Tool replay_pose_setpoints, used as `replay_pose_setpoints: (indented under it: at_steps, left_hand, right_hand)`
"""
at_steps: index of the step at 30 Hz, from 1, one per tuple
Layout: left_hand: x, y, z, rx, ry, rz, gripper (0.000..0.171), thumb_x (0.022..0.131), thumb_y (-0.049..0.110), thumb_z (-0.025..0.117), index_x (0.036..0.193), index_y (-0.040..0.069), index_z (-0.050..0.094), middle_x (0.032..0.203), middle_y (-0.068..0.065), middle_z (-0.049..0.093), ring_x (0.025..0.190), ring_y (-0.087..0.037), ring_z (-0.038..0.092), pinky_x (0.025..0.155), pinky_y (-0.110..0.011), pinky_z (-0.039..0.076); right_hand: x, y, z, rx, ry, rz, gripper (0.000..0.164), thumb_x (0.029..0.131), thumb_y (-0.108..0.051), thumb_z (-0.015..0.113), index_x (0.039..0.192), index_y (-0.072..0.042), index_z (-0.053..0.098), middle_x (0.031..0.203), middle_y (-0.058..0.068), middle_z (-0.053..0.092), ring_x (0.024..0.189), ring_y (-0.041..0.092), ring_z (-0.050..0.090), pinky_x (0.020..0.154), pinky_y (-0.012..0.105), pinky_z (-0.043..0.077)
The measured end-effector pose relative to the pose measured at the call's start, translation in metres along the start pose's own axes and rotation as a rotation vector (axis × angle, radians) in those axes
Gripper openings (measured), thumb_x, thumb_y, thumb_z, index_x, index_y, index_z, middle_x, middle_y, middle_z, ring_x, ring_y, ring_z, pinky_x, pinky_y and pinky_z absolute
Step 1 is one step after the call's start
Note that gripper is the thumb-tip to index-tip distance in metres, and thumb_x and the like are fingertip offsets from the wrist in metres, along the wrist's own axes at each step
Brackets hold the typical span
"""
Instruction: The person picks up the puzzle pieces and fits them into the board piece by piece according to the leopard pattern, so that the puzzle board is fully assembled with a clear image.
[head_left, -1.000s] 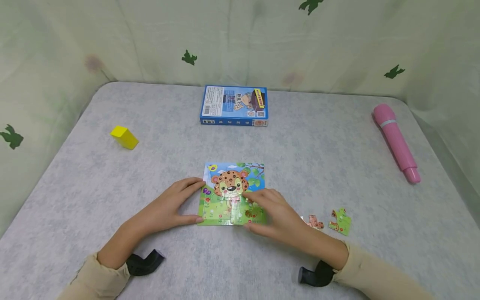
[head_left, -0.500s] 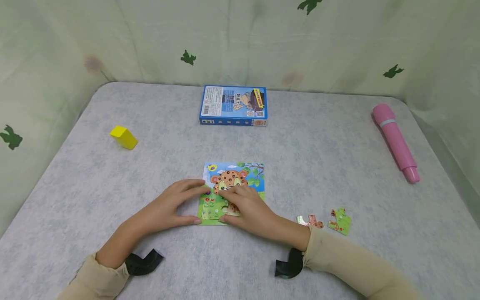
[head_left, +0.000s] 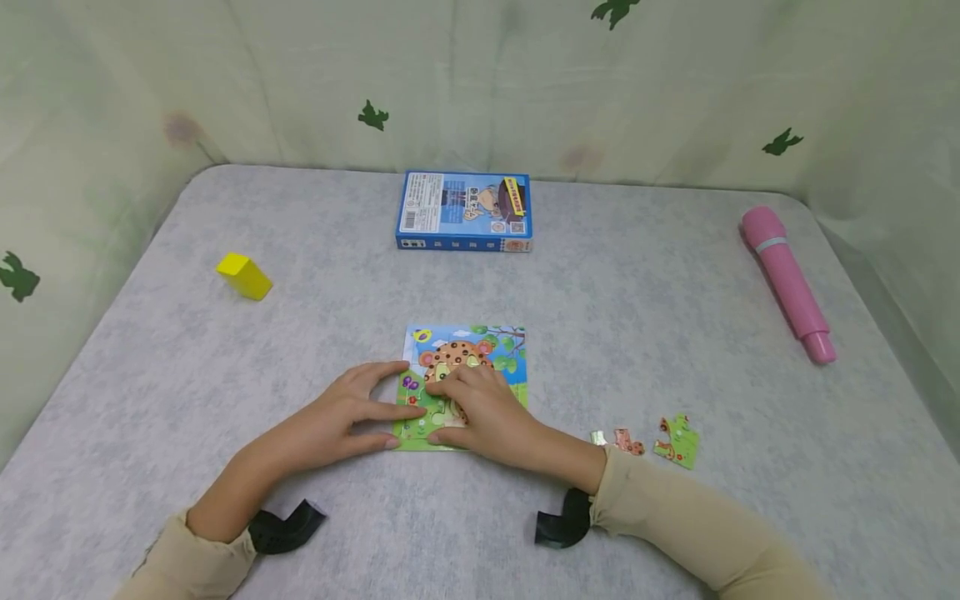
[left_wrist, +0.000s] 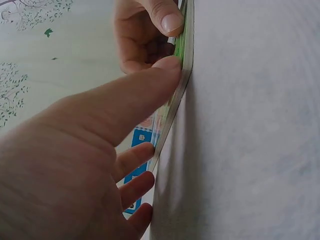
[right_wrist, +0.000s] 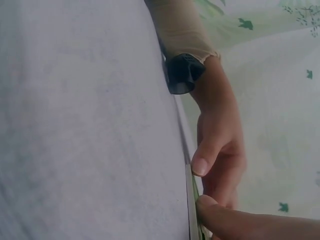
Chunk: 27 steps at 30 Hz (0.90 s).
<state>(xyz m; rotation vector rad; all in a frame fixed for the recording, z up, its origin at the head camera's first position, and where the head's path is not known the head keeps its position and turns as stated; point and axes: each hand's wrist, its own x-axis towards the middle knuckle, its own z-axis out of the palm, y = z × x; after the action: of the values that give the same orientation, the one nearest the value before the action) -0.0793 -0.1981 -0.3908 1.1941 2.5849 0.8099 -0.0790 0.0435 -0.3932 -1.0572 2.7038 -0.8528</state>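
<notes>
A square jigsaw puzzle board [head_left: 510, 342] with a leopard picture lies flat at the table's middle. My right hand [head_left: 487, 412] is over its lower half, thumb and fingertips spanning a green puzzle piece [head_left: 437, 418]; the palm hides part of the picture. At the board's left side, my left hand [head_left: 341, 421] has its fingers extended, one fingertip over the green area and the thumb at the lower left corner. In the left wrist view, the left thumb [left_wrist: 135, 95] touches the board's edge. Two loose puzzle pieces [head_left: 628, 442] [head_left: 678, 442] lie right of the board.
A blue box [head_left: 463, 208] lies behind the board. Far left is a yellow block [head_left: 245, 277], far right a pink microphone-shaped object [head_left: 787, 283]. A pale curtain [head_left: 480, 92] with green bird shapes hangs behind the grey table [head_left: 637, 292].
My right hand has moved left across the board, from its right side to the lower middle. One left fingertip has shifted down onto the green area. The loose pieces have stayed put.
</notes>
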Motion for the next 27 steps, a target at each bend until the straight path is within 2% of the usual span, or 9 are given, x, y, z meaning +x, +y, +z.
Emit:
replay_pose_setpoints:
  at_steps: [2, 7, 10, 13, 15, 18, 20, 22, 27]
  left_hand:
    - [0.000, 0.000, 0.000, 0.001, 0.003, -0.006, 0.041, 0.082, 0.039, 0.064, 0.121, 0.030, 0.059, 0.142, -0.011, 0.028, 0.128, -0.029, 0.022, 0.097, -0.054, 0.022]
    - [0.000, 0.001, -0.001, 0.006, 0.000, -0.013, 0.045, 0.079, 0.043, 0.065, 0.121, 0.029, 0.059, 0.142, -0.010, 0.028, 0.128, -0.029, 0.022, 0.097, -0.053, 0.022]
    - [0.001, 0.002, -0.001, 0.014, 0.002, -0.009, 0.045, 0.078, 0.043, 0.066, 0.120, 0.029, 0.060, 0.141, -0.011, 0.029, 0.128, -0.030, 0.023, 0.097, -0.053, 0.022]
    - [0.001, 0.002, 0.000, 0.024, 0.008, -0.005, 0.045, 0.078, 0.043, 0.067, 0.120, 0.028, 0.060, 0.141, -0.012, 0.030, 0.127, -0.030, 0.024, 0.097, -0.053, 0.023]
    - [0.001, 0.002, 0.000, 0.028, 0.012, -0.001, 0.045, 0.078, 0.043, 0.067, 0.119, 0.028, 0.060, 0.140, -0.012, 0.030, 0.127, -0.029, 0.024, 0.096, -0.053, 0.023]
    - [0.001, 0.001, 0.001, 0.032, 0.017, 0.000, 0.045, 0.077, 0.044, 0.067, 0.119, 0.029, 0.061, 0.140, -0.011, 0.031, 0.127, -0.029, 0.025, 0.096, -0.053, 0.023]
    - [0.002, 0.001, 0.001, 0.032, 0.020, -0.003, 0.044, 0.077, 0.044, 0.067, 0.118, 0.029, 0.061, 0.140, -0.011, 0.031, 0.127, -0.029, 0.025, 0.097, -0.053, 0.023]
    - [0.002, 0.002, 0.001, 0.031, 0.018, -0.012, 0.044, 0.076, 0.044, 0.068, 0.118, 0.030, 0.061, 0.140, -0.011, 0.032, 0.127, -0.029, 0.025, 0.097, -0.053, 0.023]
    - [0.001, 0.003, 0.000, 0.029, 0.014, -0.037, 0.044, 0.075, 0.044, 0.068, 0.117, 0.030, 0.062, 0.140, -0.011, 0.032, 0.127, -0.030, 0.025, 0.097, -0.052, 0.022]
  right_hand:
    - [0.000, 0.000, -0.001, -0.012, -0.002, -0.001, 0.055, 0.076, -0.043, 0.068, 0.122, -0.015, 0.056, 0.105, -0.005, 0.051, 0.093, 0.011, 0.039, 0.079, 0.028, 0.031]
    - [-0.001, -0.002, -0.005, -0.129, -0.016, -0.012, 0.055, 0.077, -0.049, 0.064, 0.124, -0.019, 0.057, 0.099, -0.007, 0.048, 0.084, 0.010, 0.037, 0.071, 0.028, 0.031]
    - [-0.002, -0.002, -0.009, -0.141, -0.060, -0.013, 0.056, 0.080, -0.050, 0.061, 0.127, -0.021, 0.053, 0.101, -0.007, 0.045, 0.087, 0.011, 0.037, 0.074, 0.031, 0.030]
    - [-0.004, 0.002, -0.013, -0.048, -0.101, -0.006, 0.058, 0.081, -0.047, 0.061, 0.132, -0.021, 0.049, 0.109, -0.005, 0.045, 0.097, 0.012, 0.038, 0.082, 0.035, 0.030]
    - [-0.007, 0.006, -0.015, 0.062, -0.112, 0.007, 0.058, 0.082, -0.045, 0.061, 0.133, -0.021, 0.046, 0.116, -0.004, 0.043, 0.105, 0.012, 0.038, 0.088, 0.038, 0.029]
    - [-0.014, 0.011, -0.022, 0.259, -0.083, 0.033, 0.058, 0.083, -0.040, 0.063, 0.133, -0.019, 0.044, 0.123, -0.001, 0.041, 0.112, 0.014, 0.038, 0.092, 0.038, 0.032]
    - [-0.022, 0.014, -0.029, 0.348, -0.045, 0.037, 0.058, 0.083, -0.037, 0.063, 0.133, -0.017, 0.042, 0.126, -0.001, 0.038, 0.114, 0.015, 0.038, 0.092, 0.038, 0.035]
    - [-0.033, 0.016, -0.037, 0.393, 0.011, 0.022, 0.059, 0.083, -0.032, 0.065, 0.134, -0.015, 0.040, 0.127, 0.000, 0.037, 0.115, 0.016, 0.038, 0.092, 0.039, 0.037]
    - [-0.068, 0.024, -0.059, 0.358, 0.151, -0.014, 0.065, 0.078, -0.019, 0.071, 0.134, -0.013, 0.039, 0.130, -0.002, 0.036, 0.115, 0.017, 0.037, 0.091, 0.042, 0.037]
